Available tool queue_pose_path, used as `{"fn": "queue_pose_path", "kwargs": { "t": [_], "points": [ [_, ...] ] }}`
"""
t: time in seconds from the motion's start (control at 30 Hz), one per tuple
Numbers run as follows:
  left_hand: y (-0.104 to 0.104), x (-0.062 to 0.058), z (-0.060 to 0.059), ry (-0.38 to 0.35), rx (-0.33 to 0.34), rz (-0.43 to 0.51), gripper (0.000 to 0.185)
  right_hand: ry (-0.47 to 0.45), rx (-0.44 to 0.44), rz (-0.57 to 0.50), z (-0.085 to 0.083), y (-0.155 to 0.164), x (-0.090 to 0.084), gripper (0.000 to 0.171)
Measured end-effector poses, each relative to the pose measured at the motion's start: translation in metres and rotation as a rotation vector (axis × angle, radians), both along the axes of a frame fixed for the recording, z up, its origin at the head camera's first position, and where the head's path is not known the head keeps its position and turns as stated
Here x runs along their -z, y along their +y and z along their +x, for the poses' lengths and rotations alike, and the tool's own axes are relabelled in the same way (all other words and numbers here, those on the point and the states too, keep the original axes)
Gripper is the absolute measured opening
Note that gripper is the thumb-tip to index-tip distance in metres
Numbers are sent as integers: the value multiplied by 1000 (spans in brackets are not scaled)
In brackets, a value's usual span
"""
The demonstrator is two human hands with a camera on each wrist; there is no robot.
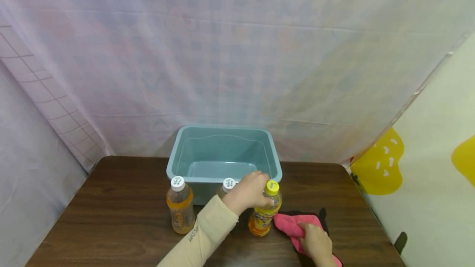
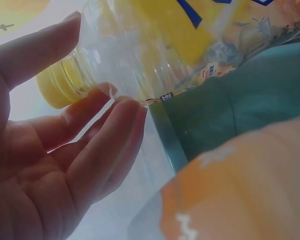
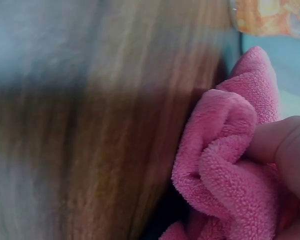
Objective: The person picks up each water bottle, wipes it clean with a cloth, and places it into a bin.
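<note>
Beside the bin (image 1: 276,172), left hand (image 1: 248,193) grips bottle (image 1: 264,213); right hand (image 1: 315,242) holds cloth (image 1: 291,223).

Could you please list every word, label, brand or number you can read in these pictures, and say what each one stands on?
Cream sleeve: small dark print near the cuff, too small to read.
Yellow-capped bottle held by the left hand: colourful label, lettering too blurred to read.
Orange bottle: label print too small to read.
Pink cloth under the right hand: no text.
Blue tub: no text.
</note>
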State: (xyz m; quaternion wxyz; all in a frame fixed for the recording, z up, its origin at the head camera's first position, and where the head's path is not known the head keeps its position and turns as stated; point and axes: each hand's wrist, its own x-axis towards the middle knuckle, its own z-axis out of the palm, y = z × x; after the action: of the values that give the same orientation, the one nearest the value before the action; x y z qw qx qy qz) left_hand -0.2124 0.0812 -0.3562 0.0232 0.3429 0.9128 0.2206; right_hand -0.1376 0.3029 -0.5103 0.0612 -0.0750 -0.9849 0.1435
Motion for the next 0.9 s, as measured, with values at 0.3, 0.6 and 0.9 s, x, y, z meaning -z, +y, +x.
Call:
{"fn": "queue_pose_path", "kwargs": {
  "t": [0.3, 0.6, 0.9],
  "points": [
    [-1, 0, 1, -32, -1, 20, 46, 67, -7, -107, 7, 2, -12, 26],
    [-2, 0, 0, -16, -2, 23, 47, 398, 47, -323, 12, -4, -38, 23],
    [-1, 1, -1, -14, -3, 22, 47, 445, 142, -681, 14, -17, -67, 26]
  ]
}}
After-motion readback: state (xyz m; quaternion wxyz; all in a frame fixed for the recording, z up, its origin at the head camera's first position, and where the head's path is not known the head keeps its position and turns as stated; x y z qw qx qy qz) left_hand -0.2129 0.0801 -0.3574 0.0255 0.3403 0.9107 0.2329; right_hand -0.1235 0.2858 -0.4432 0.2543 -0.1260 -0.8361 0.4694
